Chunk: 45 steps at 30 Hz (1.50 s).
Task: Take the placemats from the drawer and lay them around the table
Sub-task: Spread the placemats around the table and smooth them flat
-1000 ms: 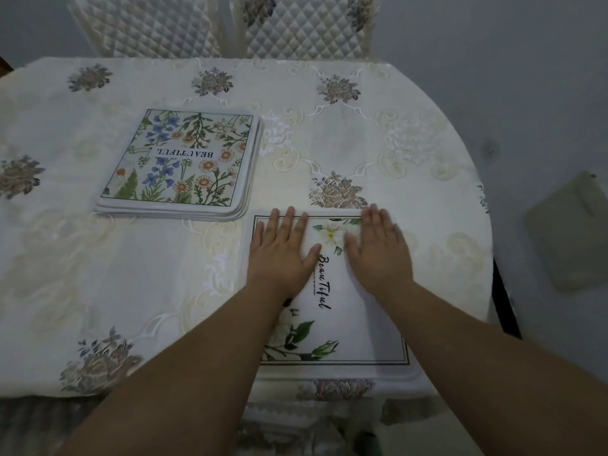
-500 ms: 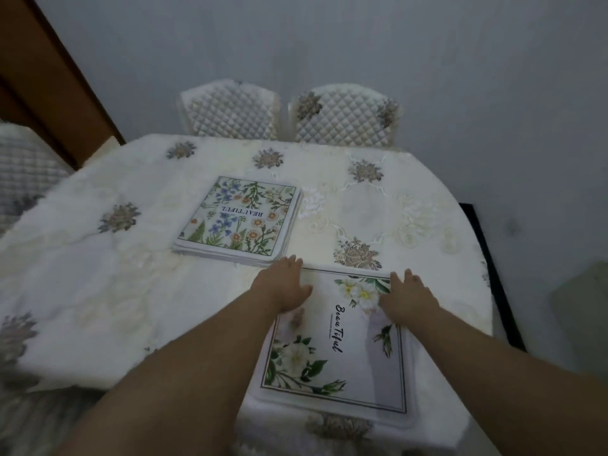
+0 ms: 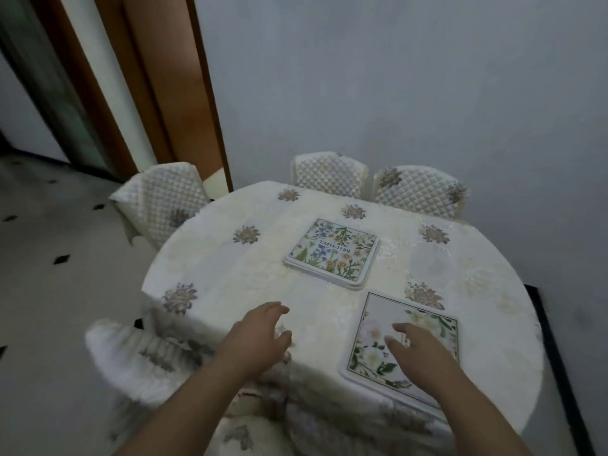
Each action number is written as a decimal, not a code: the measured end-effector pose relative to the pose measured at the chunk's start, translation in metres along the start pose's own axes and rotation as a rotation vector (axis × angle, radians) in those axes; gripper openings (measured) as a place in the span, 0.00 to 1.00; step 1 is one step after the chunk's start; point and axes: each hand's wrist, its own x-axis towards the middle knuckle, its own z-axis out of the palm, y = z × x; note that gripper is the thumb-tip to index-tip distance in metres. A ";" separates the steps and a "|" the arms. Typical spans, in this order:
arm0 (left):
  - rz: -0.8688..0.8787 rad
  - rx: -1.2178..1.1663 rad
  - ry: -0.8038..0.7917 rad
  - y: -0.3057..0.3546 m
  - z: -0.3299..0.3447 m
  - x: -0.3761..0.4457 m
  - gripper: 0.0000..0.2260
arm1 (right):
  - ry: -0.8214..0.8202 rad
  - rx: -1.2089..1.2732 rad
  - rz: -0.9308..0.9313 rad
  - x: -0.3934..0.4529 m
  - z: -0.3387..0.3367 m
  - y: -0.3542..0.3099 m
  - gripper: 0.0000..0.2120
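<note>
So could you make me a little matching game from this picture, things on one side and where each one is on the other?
Things:
1. stack of mats
2. single mat
3. left hand
4. right hand

Places:
A. over the single mat
B. over bare tablecloth, left of the single mat
C. middle of the table
D. flat at the near edge, on the right

Pairs: 1-C, 2-D, 3-B, 4-A

One placemat [image 3: 388, 337] lies near the table [image 3: 230, 284] edge, the stack [image 3: 332, 253] behind it.
</note>
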 end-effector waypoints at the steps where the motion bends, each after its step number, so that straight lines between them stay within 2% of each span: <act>1: 0.004 0.019 0.003 -0.018 -0.011 -0.005 0.25 | 0.012 -0.003 -0.003 -0.007 0.011 -0.018 0.24; 11: 0.126 0.125 0.059 -0.187 -0.112 -0.063 0.26 | 0.273 -0.062 0.029 -0.064 0.111 -0.203 0.31; 17: 0.203 0.175 0.107 -0.225 -0.143 -0.054 0.27 | 0.322 -0.135 0.096 -0.082 0.134 -0.242 0.31; 24: 0.247 0.240 0.069 -0.227 -0.146 0.003 0.27 | 0.381 -0.235 0.227 -0.059 0.128 -0.242 0.30; 29: 0.280 0.274 0.023 -0.216 -0.135 0.071 0.28 | 0.329 -0.219 0.274 0.007 0.132 -0.227 0.31; 32: 0.288 0.291 0.004 -0.206 -0.124 0.120 0.28 | 0.289 -0.165 0.241 0.062 0.135 -0.212 0.31; 35: 0.285 0.290 0.006 -0.200 -0.102 0.177 0.26 | 0.182 -0.046 0.233 0.128 0.141 -0.190 0.30; 38: 0.268 0.263 -0.037 -0.197 -0.068 0.225 0.26 | 0.122 -0.032 0.259 0.184 0.150 -0.166 0.30; 45: 0.269 0.070 -0.174 -0.172 0.009 0.335 0.27 | 0.252 0.072 0.384 0.288 0.146 -0.103 0.29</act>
